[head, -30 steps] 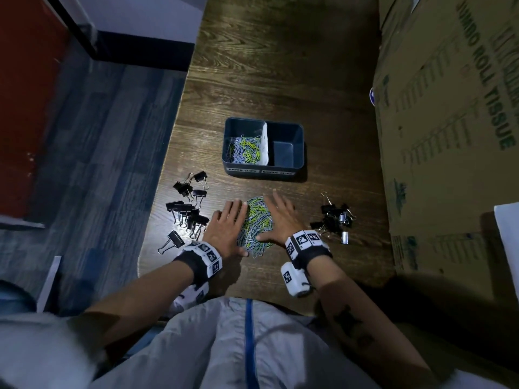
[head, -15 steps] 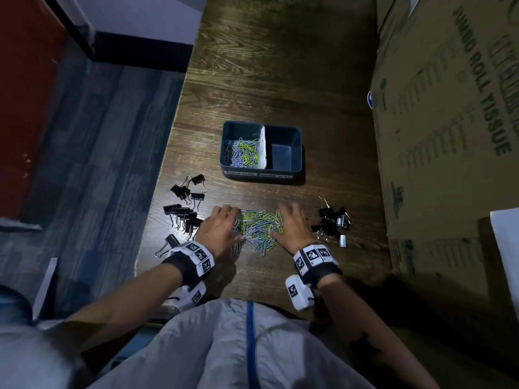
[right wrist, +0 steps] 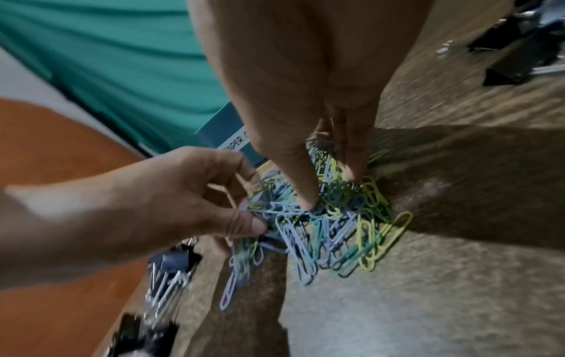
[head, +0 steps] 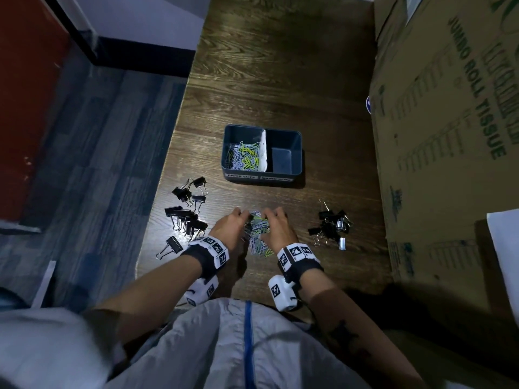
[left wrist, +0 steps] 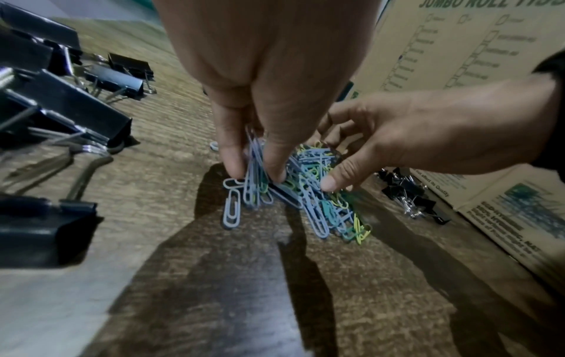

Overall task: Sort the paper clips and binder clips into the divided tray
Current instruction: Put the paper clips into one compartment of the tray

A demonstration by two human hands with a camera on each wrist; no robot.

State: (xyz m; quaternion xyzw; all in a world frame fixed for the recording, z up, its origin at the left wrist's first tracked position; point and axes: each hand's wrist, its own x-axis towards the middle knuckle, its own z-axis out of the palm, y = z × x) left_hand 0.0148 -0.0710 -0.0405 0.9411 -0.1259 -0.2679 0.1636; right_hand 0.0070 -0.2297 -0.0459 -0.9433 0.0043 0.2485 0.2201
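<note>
A heap of blue, green and yellow paper clips (head: 259, 234) lies on the wooden table between my hands. My left hand (head: 238, 221) pinches a bunch of blue clips (left wrist: 255, 166) at the heap's left edge. My right hand (head: 269, 224) curls over the right side, with thumb and fingers dug into the clips (right wrist: 333, 212). The dark divided tray (head: 297, 153) stands just beyond the hands. Its left compartment holds paper clips (head: 243, 158) and its right one shows only bare bottom. Large black binder clips (head: 186, 216) lie to the left, smaller ones (head: 331, 227) to the right.
A big cardboard box (head: 449, 122) walls off the table's right side, close to the small binder clips. The table's left edge (head: 157, 209) runs just beyond the large binder clips, with blue floor below. My grey shirt fills the near foreground.
My hands lay flat on the spread heap, then slid apart and came back together. Their fingers have curled in and taken hold of clips, and the heap is now narrower.
</note>
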